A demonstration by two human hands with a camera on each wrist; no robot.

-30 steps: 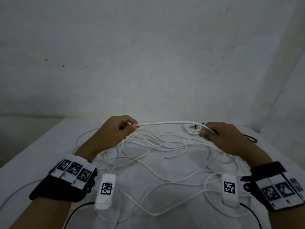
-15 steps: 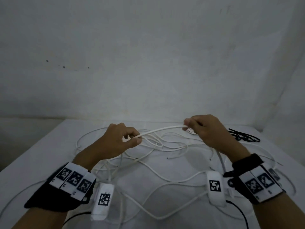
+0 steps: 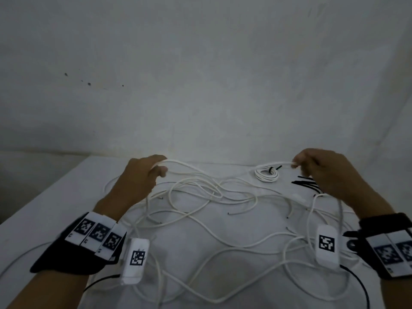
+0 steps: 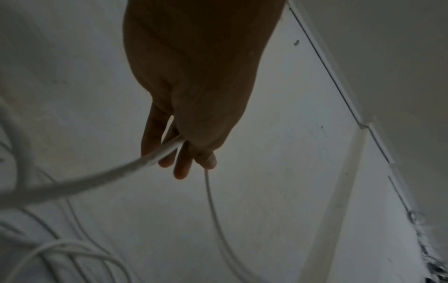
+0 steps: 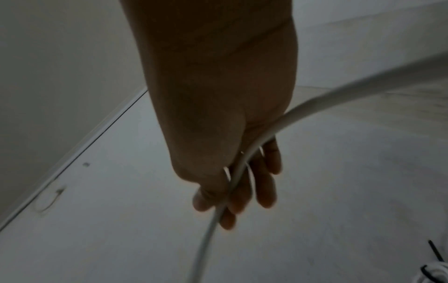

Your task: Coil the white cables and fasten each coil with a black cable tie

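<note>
You're at a plain recording bench: a white table [image 3: 55,208] against a bare, stained white wall [image 3: 200,74].

Loose white cables [image 3: 200,204] sprawl tangled; one coil [image 3: 266,174] (black-tied) beyond.

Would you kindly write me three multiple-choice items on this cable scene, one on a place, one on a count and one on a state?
1. Where do the loose black cable ties lie?
A. at the table's near left corner
B. on the table's far right, partly under the right hand
C. on the left wrist

2. How many finished, tied coils lie on the table?
A. one
B. three
C. five

3. What is the right hand doing?
A. resting flat and empty
B. holding scissors
C. gripping a white cable

Answers: 1 B, the black strips show beside that hand, near the tied coil. 2 A, only that single coil wears a tie. 3 C, the held white cable runs through its curled fingers.
</note>
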